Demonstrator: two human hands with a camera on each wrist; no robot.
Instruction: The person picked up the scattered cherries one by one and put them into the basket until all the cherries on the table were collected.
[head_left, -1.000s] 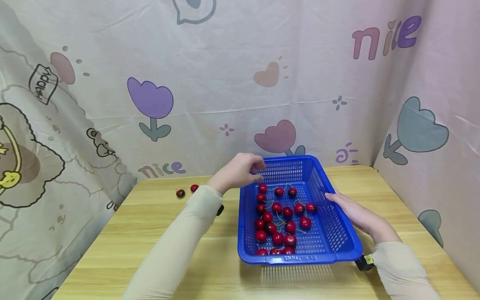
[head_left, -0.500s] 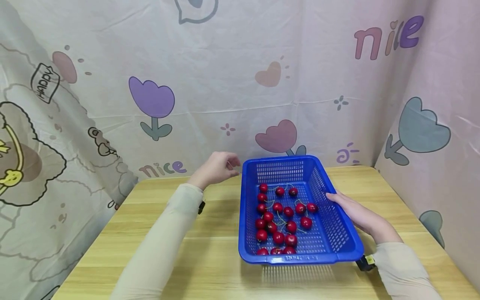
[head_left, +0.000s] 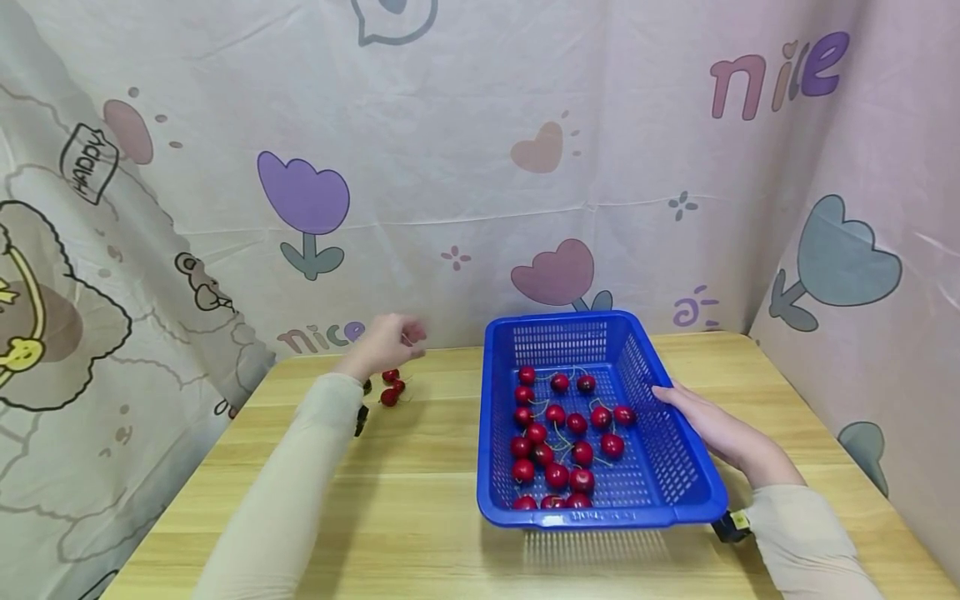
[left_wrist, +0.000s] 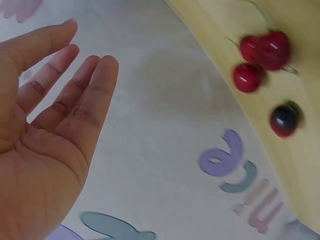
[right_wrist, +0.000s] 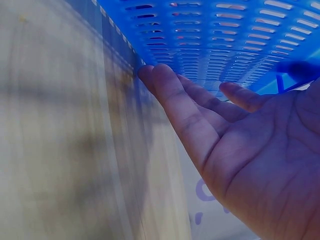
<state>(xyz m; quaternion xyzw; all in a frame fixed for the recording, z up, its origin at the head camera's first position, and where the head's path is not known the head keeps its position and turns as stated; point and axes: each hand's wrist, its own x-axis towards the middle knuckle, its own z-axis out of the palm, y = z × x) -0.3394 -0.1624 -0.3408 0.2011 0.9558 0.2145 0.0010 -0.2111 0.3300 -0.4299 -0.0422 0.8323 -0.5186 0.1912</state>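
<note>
My left hand (head_left: 386,340) hovers over the back left of the table, its fingers loosely bent and holding nothing. In the left wrist view the palm and spread fingers are bare. Just below that hand lie a few loose cherries (head_left: 389,397), most red and one dark cherry (left_wrist: 284,120), partly hidden behind the wrist in the head view. A blue plastic basket (head_left: 600,518) with slotted walls holds many red cherries (head_left: 581,453), some with green stems. My right hand (head_left: 716,425) rests against the basket's right side, its fingers (right_wrist: 187,110) fairly straight along the outer wall.
The light wooden table (head_left: 420,517) carries everything, with bare wood left of the basket. A printed curtain (head_left: 450,167) hangs close behind the table's back edge and at both sides. Small black devices (head_left: 729,527) sit at the wrists.
My left hand has moved left, from over the basket's back left rim to above the loose cherries. My right hand and the basket have stayed in place.
</note>
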